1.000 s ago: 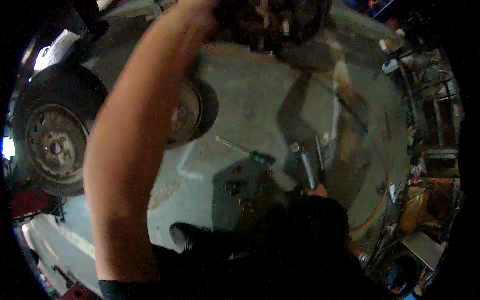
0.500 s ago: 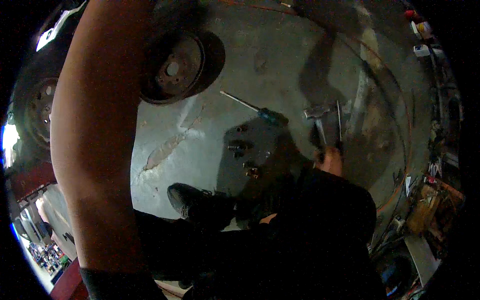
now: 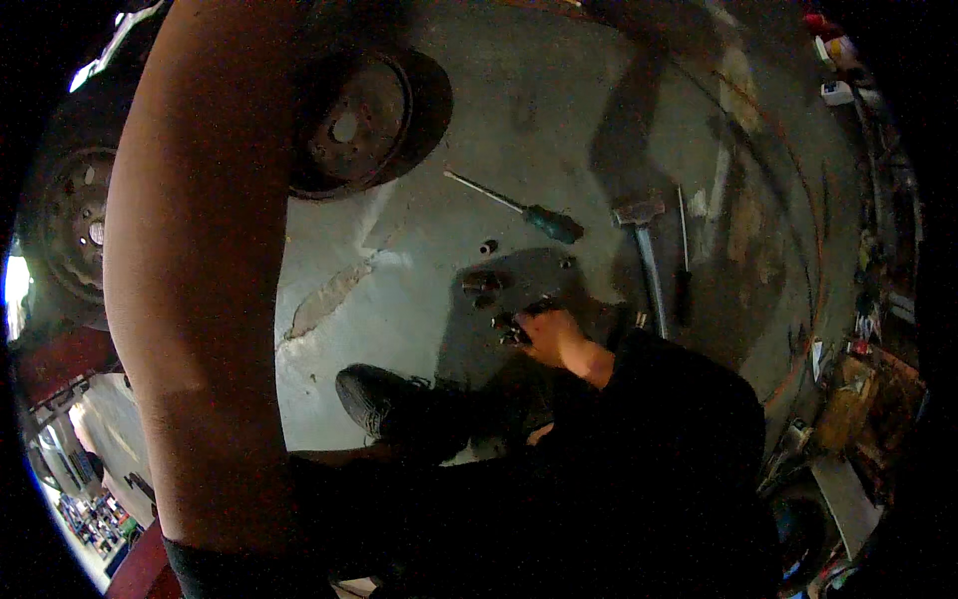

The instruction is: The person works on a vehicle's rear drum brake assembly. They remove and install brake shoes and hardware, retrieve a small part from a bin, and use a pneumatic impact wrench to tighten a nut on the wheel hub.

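Over the floor, my right hand (image 3: 551, 337) reaches down, its fingers curled in at a cluster of small dark metal pieces (image 3: 507, 329). What lies between the fingertips is hidden. Just beyond the hand is a short dark cylindrical metal part (image 3: 485, 284), with a small ring-shaped piece (image 3: 488, 247) farther off and another small piece (image 3: 567, 263) to the right. A screwdriver (image 3: 547, 222) with a green handle lies beyond these. To the right rest a hammer (image 3: 649, 265) and a thin rod with a dark handle (image 3: 684, 250). My bare left arm (image 3: 200, 270) rises past the top edge, its hand out of view.
A rusty round wheel or drum (image 3: 354, 125) lies on the floor at the far left, partly behind my arm. My dark shoe (image 3: 374, 397) is planted near. A hose (image 3: 798, 165) curves along the right, by cluttered boards (image 3: 848, 419).
My right hand has left the hammer and moved left to the small metal pieces. The hammer now lies on the floor. My left arm stays raised.
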The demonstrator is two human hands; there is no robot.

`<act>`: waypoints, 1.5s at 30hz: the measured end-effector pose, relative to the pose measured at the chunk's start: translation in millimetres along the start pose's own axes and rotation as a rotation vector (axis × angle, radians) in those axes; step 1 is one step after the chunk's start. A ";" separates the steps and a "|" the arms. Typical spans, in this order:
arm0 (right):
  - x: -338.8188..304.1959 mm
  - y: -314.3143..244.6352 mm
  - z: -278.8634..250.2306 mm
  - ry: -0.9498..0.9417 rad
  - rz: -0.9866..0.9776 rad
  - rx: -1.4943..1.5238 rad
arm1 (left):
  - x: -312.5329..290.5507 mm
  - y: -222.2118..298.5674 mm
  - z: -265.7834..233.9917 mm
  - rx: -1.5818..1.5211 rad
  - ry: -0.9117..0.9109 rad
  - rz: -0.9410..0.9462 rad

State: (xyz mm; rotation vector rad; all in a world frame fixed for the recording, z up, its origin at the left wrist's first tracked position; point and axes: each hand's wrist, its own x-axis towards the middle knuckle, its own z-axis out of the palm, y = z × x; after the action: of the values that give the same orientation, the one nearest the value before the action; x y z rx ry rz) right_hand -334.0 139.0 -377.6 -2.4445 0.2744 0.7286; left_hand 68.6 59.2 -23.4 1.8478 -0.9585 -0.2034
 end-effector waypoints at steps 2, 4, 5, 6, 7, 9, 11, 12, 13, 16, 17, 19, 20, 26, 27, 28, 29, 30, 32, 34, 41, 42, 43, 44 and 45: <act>0.0 -3.8 7.3 0.066 0.008 -0.048 | -2.9 -0.8 -3.3 -0.022 -0.009 -0.009; 0.4 -12.7 0.8 0.059 0.072 -0.024 | -9.5 -1.5 -6.3 -0.048 -0.022 -0.024; -3.4 -11.1 9.9 0.143 0.073 -0.005 | -13.7 -0.6 -11.5 -0.058 -0.023 -0.042; -4.1 -7.6 17.2 0.225 0.070 0.014 | -19.9 -0.1 -19.2 -0.070 -0.022 -0.074; -1.2 -8.9 13.4 0.201 0.067 0.128 | -30.4 -3.6 -29.9 -0.077 -0.012 -0.122; -8.0 -2.1 -1.0 0.169 0.151 0.364 | -38.8 -21.0 -22.2 -0.318 -0.064 -0.309; -13.4 6.5 1.1 0.399 0.044 0.410 | -57.3 -59.5 -8.3 -0.779 -0.087 -0.488; -13.0 8.4 1.8 0.493 -0.030 0.434 | -69.0 -86.9 -7.2 -1.033 -0.067 -0.552; -13.1 16.8 2.2 0.456 0.021 0.578 | -92.3 -97.5 -6.9 -0.875 -0.152 -0.622; -15.6 31.7 -12.2 0.375 0.113 0.857 | -152.4 -179.7 5.4 -1.020 -0.463 -0.733; -18.7 28.3 -21.4 0.383 0.123 0.871 | -171.1 -194.4 12.0 -0.919 -0.475 -0.771; -16.8 5.1 -83.9 0.528 0.036 0.645 | -221.9 -260.8 23.3 -0.558 -0.622 -0.408; -16.3 6.5 -103.3 0.519 -0.006 0.583 | -240.6 -279.9 30.7 -0.406 -0.718 -0.351; -13.1 -30.3 -206.6 0.104 0.017 0.362 | -322.1 -294.3 29.5 0.158 -1.082 -0.643; -8.4 -38.7 -217.3 0.038 0.065 0.315 | -322.0 -285.9 28.5 0.215 -1.132 -0.562; -2.8 -49.4 -228.2 -0.035 0.098 0.270 | -325.7 -289.5 26.3 0.270 -1.122 -0.370; 8.4 -52.5 -228.3 -0.031 0.023 0.212 | -328.1 -296.7 17.5 0.331 -1.095 -0.192; 16.8 -58.7 -228.5 -0.019 -0.042 0.152 | -320.6 -292.5 14.3 0.385 -1.065 -0.001; 35.3 -77.7 -232.5 -0.075 0.030 0.239 | -281.6 -274.6 18.1 0.398 -1.058 -0.338; 53.5 -89.4 -234.2 -0.018 -0.107 0.407 | -245.0 -248.7 9.9 -0.214 -0.918 -0.479; 83.1 -55.1 -196.6 0.321 0.101 0.930 | -217.1 -175.4 32.1 -0.811 -0.590 -0.648; 79.1 -57.8 -195.8 0.322 0.109 1.039 | -220.3 -176.7 34.1 -0.809 -0.608 -0.639; 75.2 -60.0 -195.3 0.324 0.119 1.148 | -223.9 -178.7 37.2 -0.806 -0.626 -0.629; 70.1 -59.5 -196.0 0.289 0.130 1.211 | -224.8 -176.8 41.0 -0.804 -0.651 -0.615; 64.4 -58.4 -197.2 0.254 0.140 1.274 | -224.9 -172.1 45.3 -0.768 -0.635 -0.609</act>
State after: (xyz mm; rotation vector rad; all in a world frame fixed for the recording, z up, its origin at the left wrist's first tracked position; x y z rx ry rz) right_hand -173.8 71.2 -250.2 -1.2790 0.7371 0.1450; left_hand -16.4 214.3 -249.2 1.2880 -0.5459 -1.3886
